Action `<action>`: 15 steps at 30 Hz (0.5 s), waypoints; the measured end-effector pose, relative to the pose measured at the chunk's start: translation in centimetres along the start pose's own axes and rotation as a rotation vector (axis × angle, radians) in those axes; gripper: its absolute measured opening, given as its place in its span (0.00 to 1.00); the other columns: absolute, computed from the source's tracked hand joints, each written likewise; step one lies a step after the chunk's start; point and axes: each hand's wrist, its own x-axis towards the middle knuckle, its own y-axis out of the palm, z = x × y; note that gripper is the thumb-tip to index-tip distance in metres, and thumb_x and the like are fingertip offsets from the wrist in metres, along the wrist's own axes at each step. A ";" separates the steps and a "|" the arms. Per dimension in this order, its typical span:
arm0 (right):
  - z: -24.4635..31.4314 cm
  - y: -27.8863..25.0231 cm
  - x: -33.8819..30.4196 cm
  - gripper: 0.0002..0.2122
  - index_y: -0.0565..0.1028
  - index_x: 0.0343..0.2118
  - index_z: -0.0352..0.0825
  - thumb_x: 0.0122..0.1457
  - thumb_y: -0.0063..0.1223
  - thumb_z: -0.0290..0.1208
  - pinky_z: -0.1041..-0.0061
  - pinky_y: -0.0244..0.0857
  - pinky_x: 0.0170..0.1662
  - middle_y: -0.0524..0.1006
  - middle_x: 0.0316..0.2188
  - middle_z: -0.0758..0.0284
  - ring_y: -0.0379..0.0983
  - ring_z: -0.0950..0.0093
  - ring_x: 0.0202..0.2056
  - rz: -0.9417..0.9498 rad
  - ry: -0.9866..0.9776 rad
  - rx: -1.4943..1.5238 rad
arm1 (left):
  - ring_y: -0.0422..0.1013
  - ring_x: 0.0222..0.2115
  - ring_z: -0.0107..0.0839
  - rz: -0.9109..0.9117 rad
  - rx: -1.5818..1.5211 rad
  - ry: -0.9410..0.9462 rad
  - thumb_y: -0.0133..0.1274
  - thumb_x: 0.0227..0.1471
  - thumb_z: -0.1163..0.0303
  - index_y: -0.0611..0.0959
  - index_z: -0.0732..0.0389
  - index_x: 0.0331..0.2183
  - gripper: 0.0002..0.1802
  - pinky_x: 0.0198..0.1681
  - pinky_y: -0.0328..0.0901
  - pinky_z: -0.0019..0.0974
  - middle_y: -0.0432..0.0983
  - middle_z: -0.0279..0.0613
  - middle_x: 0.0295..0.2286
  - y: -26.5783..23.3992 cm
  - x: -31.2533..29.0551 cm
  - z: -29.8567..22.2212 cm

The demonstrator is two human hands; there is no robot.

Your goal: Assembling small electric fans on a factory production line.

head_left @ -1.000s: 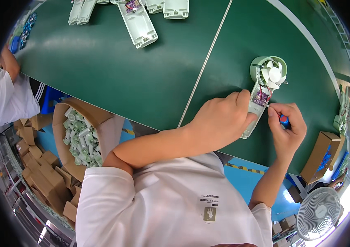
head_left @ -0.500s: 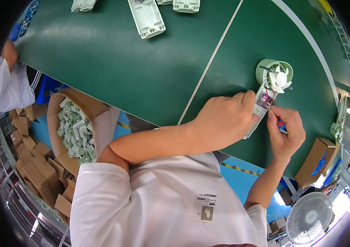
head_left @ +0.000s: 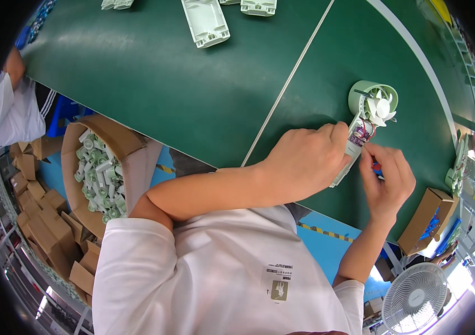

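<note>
A pale green handheld fan [head_left: 380,106] with white blades lies on the green table, its handle pointing toward me. The handle is opened up, showing a purple circuit board [head_left: 358,134] with red wires next to the fan head. My left hand [head_left: 313,162] is closed round the handle from the left, covering part of it. At the handle's right edge, just below the board, my right hand [head_left: 388,176] pinches with thumb and forefinger. What sits between those fingertips is too small to tell. A small blue and red item [head_left: 377,168] shows partly beneath the right fingers.
Several pale green casing parts [head_left: 206,22] lie at the table's far edge. Left of me stands a carton [head_left: 128,139] full of fan parts. Another cardboard box [head_left: 427,220] is at the right, near a white standing fan [head_left: 416,298]. A person's arm [head_left: 14,67] shows at far left.
The view has shifted slightly. My right fingers have moved a little at the handle's edge, and less of the blue and red item shows. The left hand keeps its hold.
</note>
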 end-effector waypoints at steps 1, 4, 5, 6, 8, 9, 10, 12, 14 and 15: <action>0.3 -0.2 0.2 0.07 0.79 0.29 0.31 0.46 0.63 0.16 0.82 0.63 0.26 0.76 0.24 0.66 0.70 0.78 0.23 0.021 0.098 0.068 | 0.75 0.19 0.40 -0.003 0.000 -0.001 0.60 0.51 0.65 0.72 0.68 0.38 0.19 0.19 0.69 0.36 0.75 0.45 0.23 0.0 0.0 -0.1; 1.3 -0.2 0.6 0.05 0.79 0.30 0.30 0.50 0.63 0.18 0.84 0.61 0.27 0.75 0.24 0.67 0.69 0.81 0.23 0.026 0.246 0.155 | 0.75 0.19 0.40 -0.003 0.009 -0.006 0.60 0.51 0.65 0.72 0.67 0.38 0.20 0.19 0.68 0.36 0.75 0.45 0.23 0.0 0.0 -0.1; 1.5 -0.1 0.6 0.03 0.79 0.30 0.30 0.52 0.62 0.19 0.86 0.60 0.27 0.75 0.24 0.69 0.68 0.83 0.23 0.009 0.298 0.176 | 0.75 0.19 0.40 -0.004 0.016 -0.012 0.60 0.51 0.65 0.72 0.67 0.38 0.20 0.19 0.68 0.36 0.74 0.45 0.23 -0.1 -0.1 -0.1; 1.4 0.0 0.5 0.03 0.79 0.30 0.30 0.52 0.62 0.19 0.86 0.60 0.27 0.75 0.24 0.69 0.68 0.83 0.23 0.008 0.297 0.175 | 0.74 0.19 0.40 -0.005 0.023 -0.017 0.60 0.51 0.65 0.71 0.67 0.39 0.20 0.19 0.68 0.36 0.74 0.44 0.23 -0.1 -0.1 -0.1; 1.2 0.4 -0.1 0.04 0.79 0.32 0.32 0.55 0.63 0.24 0.87 0.57 0.24 0.75 0.24 0.73 0.65 0.86 0.22 0.032 0.669 0.427 | 0.74 0.19 0.40 0.000 0.019 -0.015 0.60 0.51 0.65 0.72 0.67 0.39 0.20 0.19 0.68 0.36 0.74 0.44 0.23 -0.1 -0.1 0.1; 1.4 0.5 0.0 0.04 0.79 0.32 0.32 0.55 0.63 0.24 0.87 0.57 0.24 0.75 0.24 0.73 0.65 0.86 0.22 0.033 0.670 0.429 | 0.74 0.19 0.40 0.005 0.015 -0.017 0.60 0.51 0.65 0.72 0.67 0.39 0.20 0.19 0.68 0.36 0.74 0.44 0.23 0.0 -0.1 0.1; 1.7 0.5 0.3 0.05 0.79 0.32 0.32 0.56 0.63 0.25 0.87 0.55 0.23 0.74 0.24 0.75 0.63 0.88 0.21 0.022 0.805 0.497 | 0.74 0.19 0.40 0.008 0.015 -0.018 0.60 0.51 0.65 0.72 0.67 0.39 0.20 0.19 0.68 0.36 0.74 0.44 0.23 -0.1 0.0 0.1; 1.8 0.1 0.7 0.05 0.78 0.33 0.33 0.56 0.63 0.27 0.88 0.54 0.22 0.74 0.24 0.76 0.62 0.89 0.21 0.006 0.947 0.568 | 0.74 0.19 0.41 0.008 0.006 0.019 0.60 0.51 0.64 0.72 0.67 0.39 0.20 0.20 0.69 0.37 0.74 0.44 0.23 -0.2 0.2 0.1; 1.3 -0.6 1.1 0.07 0.77 0.32 0.32 0.54 0.64 0.27 0.88 0.56 0.22 0.74 0.22 0.75 0.64 0.88 0.22 0.155 0.986 0.557 | 0.74 0.20 0.41 -0.015 0.019 0.033 0.60 0.51 0.64 0.72 0.66 0.39 0.20 0.20 0.69 0.38 0.74 0.44 0.24 0.1 0.2 0.2; 1.3 -0.8 1.4 0.07 0.77 0.32 0.32 0.54 0.64 0.27 0.88 0.56 0.22 0.74 0.22 0.75 0.64 0.88 0.22 0.138 1.002 0.556 | 0.74 0.21 0.42 -0.041 0.028 0.050 0.60 0.50 0.64 0.72 0.66 0.39 0.20 0.21 0.69 0.38 0.74 0.43 0.24 0.2 0.3 0.0</action>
